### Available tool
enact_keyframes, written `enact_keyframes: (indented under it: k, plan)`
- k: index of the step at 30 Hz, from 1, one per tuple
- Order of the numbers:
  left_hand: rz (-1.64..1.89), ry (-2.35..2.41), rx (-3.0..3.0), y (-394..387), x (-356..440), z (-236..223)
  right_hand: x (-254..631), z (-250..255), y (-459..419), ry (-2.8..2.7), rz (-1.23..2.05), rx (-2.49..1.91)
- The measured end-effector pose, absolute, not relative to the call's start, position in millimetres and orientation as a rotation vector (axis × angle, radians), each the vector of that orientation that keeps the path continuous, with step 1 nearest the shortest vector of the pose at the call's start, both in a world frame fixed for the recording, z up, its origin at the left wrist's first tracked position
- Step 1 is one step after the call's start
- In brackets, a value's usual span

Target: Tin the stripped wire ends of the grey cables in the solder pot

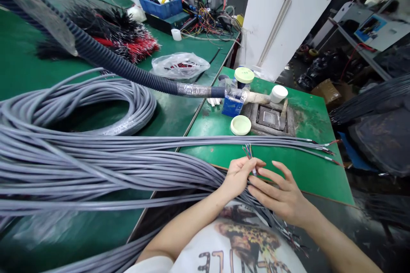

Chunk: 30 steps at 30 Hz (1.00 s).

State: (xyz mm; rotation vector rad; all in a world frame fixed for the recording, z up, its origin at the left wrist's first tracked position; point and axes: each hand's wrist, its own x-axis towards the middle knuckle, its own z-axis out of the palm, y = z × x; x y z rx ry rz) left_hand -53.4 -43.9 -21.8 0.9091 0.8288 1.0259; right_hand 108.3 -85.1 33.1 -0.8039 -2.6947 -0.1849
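Observation:
My left hand (239, 173) is closed around the end of a grey cable, just above the table's front edge. Thin coloured wires (247, 150) fan out upward from that cable end, and a short white section (254, 171) shows below them. Close beside it, my right hand (282, 192) has its fingers spread, the tips near the white section; whether they touch it I cannot tell. A thick bundle of grey cables (179, 168) runs in from the left and passes under my hands. Its stripped ends (294, 239) hang over my lap.
A solder pot (270, 117) sits on the green table, with a ribbed extraction hose (134, 70) reaching over to it. Around it are a pale yellow lid (241, 125), a white jar (279, 93) and a blue box (232, 106). Coiled grey cable (137, 102) lies left.

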Motion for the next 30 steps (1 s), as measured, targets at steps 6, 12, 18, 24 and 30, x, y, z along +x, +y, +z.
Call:
enact_keyframes:
  k: [6,12,18,24,30]
  plan:
    - [1.019,0.767,0.877,-45.9,-52.9,-24.0,107.2,31.3,-87.7,-2.628,-0.143,-0.833]
    - [1.002,0.753,0.818,-47.5,-51.8,-24.0,104.2,31.5,-90.9,-2.591,-0.12,-0.87]
    - [0.977,0.751,0.819,-49.4,-49.5,-26.5,104.0,26.9,-96.2,-2.56,-0.104,-0.915]
    - [0.856,0.718,1.134,-48.9,-40.2,-22.6,114.3,33.3,-112.7,-2.554,-0.077,-1.048]
    - [0.782,0.719,1.955,-27.5,-28.7,-21.2,182.8,35.4,-174.3,-2.475,-0.001,-1.731]
